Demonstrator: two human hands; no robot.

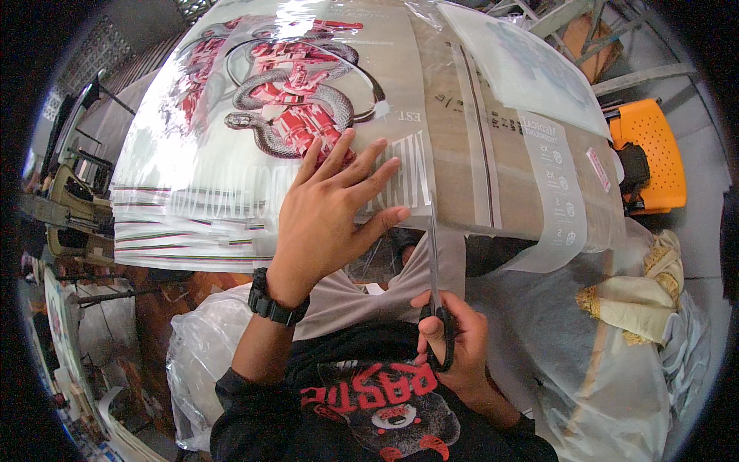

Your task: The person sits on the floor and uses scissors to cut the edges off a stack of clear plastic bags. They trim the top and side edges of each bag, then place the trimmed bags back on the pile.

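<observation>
My left hand (327, 204) lies flat with spread fingers on a clear printed film sheet (208, 154). The sheet carries a snake coiled around a red figure, with large white mirrored lettering beneath. Close to my body, my right hand (466, 343) is closed around the black handles of a pair of scissors (433, 266). Their long blades point away from me and meet the film near its right edge, just beside the lettering. Under the film lies brown cardboard (504, 173). Several more film sheets with dark striped edges are stacked at the left (185, 242).
On the cardboard's right lie a strip of small printed labels (554, 185) and a whitish translucent sheet (531, 69). An orange perforated plastic seat (654, 158) stands beyond. Crumpled clear plastic (196, 354) is at lower left, and cream cloth (639, 300) at right.
</observation>
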